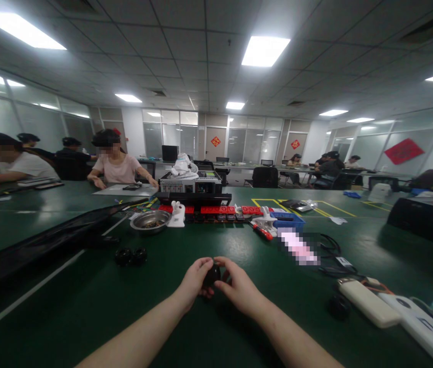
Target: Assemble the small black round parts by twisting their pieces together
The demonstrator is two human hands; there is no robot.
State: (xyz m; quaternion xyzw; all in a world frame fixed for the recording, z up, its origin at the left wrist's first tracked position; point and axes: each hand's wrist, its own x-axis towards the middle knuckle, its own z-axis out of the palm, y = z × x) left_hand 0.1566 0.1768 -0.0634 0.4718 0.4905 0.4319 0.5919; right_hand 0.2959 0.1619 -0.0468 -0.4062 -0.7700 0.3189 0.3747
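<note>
Both hands meet over the green table (155, 317) at the lower middle of the view. Between them is a small, round, glossy black part (212, 276) whose exact kind I cannot make out. My left hand (198, 276) is closed on its left side, with the thumb on top and fingertips curled beneath. My right hand (235, 283) has its fingers and thumb bent around the right side of the same part. To the left, two black wheel-like parts (131, 256) lie side by side on the table. Another dark round part (339, 306) rests at the right.
A metal bowl (135, 225) of small pieces, red strips (216, 210), a blue tray (289, 221) and a red-handled tool (263, 232) stand ahead. A long black panel (47, 240) lies left. Cables and a cream power bank (367, 302) lie right. A person (118, 166) works opposite.
</note>
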